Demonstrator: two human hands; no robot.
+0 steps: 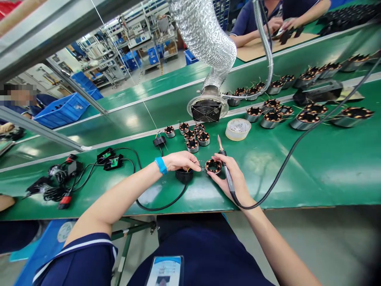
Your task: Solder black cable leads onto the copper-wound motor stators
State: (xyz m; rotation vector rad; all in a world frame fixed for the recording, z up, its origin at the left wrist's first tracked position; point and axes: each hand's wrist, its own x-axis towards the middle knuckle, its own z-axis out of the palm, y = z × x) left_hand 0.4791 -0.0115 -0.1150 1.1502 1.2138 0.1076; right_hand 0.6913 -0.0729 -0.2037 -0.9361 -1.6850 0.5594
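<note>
My right hand [235, 178] is closed round a soldering iron [228, 172], its tip pointing up and away from me. The thumb and fingers of that hand also grip a small motor stator [213, 166], a metal ring with copper coils. My left hand [183, 161], with a blue wristband [161, 165], pinches thin wires at the left side of the stator. Just under the left hand sits a round black housing [184, 174] with a yellow wire and a black cable; the hand partly hides it.
Several stators [192, 137] stand just beyond my hands, more [272, 118] at the right. A solder dish [238, 129] stands below a fume extractor [206, 110]. Cabled black parts [70, 171] lie left. The iron's cord [285, 163] crosses the right side. A co-worker's hands [281, 26] work opposite.
</note>
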